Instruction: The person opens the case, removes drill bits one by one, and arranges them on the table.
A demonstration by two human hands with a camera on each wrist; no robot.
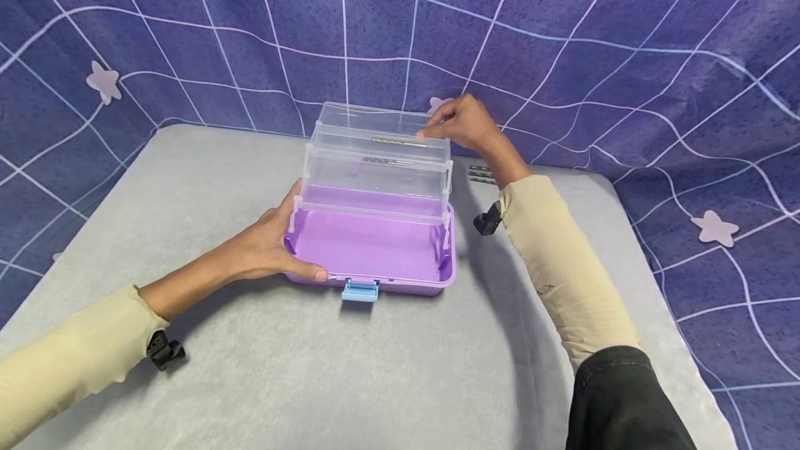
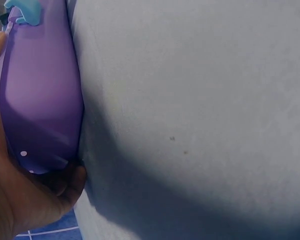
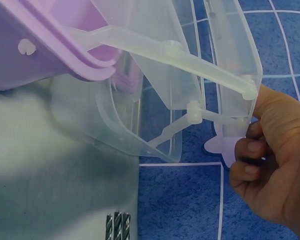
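Observation:
A purple toolbox stands open, its clear trays fanned up toward the back. My left hand grips its left front corner, thumb along the front rim; in the left wrist view the fingers curl round the purple end. At the right end of the top tray, my right hand pinches the end of a gold-coloured drill bit lying along that tray. Its fingertips show only faintly through the tray wall in the right wrist view. Dark drill bits lie in the tray below.
Three dark drill bits lie on the grey table right of the box, under the right forearm. A blue latch hangs open at the box's front. Behind the table stands a blue patterned backdrop.

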